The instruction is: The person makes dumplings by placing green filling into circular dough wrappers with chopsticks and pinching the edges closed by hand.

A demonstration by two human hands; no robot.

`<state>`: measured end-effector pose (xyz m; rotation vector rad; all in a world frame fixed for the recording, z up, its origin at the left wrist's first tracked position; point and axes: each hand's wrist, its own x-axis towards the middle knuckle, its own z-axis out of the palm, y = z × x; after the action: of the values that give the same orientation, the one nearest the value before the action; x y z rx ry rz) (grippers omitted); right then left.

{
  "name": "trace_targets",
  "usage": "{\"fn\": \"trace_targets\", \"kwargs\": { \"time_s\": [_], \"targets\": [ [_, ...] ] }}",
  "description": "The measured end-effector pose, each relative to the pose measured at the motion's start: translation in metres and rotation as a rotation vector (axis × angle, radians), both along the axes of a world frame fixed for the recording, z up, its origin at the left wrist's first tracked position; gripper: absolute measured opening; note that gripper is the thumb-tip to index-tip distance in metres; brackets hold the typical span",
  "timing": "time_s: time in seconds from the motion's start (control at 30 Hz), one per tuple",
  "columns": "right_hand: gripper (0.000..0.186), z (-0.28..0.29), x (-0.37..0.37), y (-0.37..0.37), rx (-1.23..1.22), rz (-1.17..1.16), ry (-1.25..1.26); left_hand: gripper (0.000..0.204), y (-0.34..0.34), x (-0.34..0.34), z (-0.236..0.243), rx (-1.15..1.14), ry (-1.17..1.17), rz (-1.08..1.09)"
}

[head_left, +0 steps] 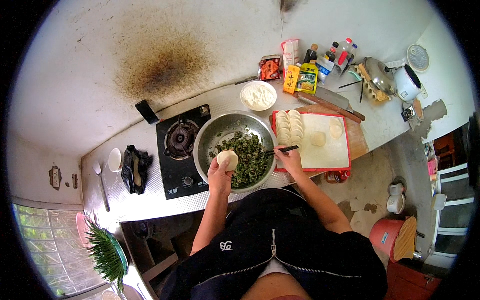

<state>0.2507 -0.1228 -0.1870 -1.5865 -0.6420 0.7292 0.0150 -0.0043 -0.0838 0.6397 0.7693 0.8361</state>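
My left hand (219, 176) holds a round dough wrapper (227, 160) over the near left side of a large metal bowl (204, 134). Inside the bowl lies a chopped green filling (246, 152). At the bowl's right rim, my right hand (289, 159) is closed around dark chopsticks (286, 149), whose tips reach toward the filling. Just right of that hand, a white board with a red edge (320, 161) carries rows of overlapping wrappers (296, 127) and a few single rounds (317, 138).
A bowl of flour (258, 95) stands behind the metal bowl. To the left sits a black gas stove (167, 165), with a black plastic bag (135, 170) beyond it. A cleaver (327, 97) and seasoning packets (306, 78) lie at the back right. Green leafy stalks (106, 255) are at lower left.
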Motion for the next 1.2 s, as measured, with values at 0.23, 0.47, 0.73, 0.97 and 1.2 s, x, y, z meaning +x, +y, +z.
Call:
{"fn": "trace_targets", "kwargs": {
  "time_s": [0.23,0.47,0.73,0.97,1.2],
  "targets": [
    [0.017,0.004,-0.005,-0.005,0.121,-0.085,0.262,0.034,0.004,-0.002,-0.007,0.009,0.001,0.018],
    [0.018,-0.007,-0.003,-0.008,0.165,-0.105,0.367,0.031,0.006,-0.001,-0.012,-0.004,0.011,0.066],
    [0.022,0.0,-0.003,-0.008,0.164,-0.081,0.484,0.032,0.008,-0.004,-0.018,-0.016,0.023,0.065],
    [0.025,0.026,-0.004,-0.003,0.208,-0.102,0.615,0.029,0.012,-0.008,-0.031,-0.021,0.04,0.093],
    [0.027,0.06,-0.003,-0.003,0.274,-0.068,0.571,0.031,0.014,-0.004,-0.029,-0.069,0.063,0.08]
  ]
}}
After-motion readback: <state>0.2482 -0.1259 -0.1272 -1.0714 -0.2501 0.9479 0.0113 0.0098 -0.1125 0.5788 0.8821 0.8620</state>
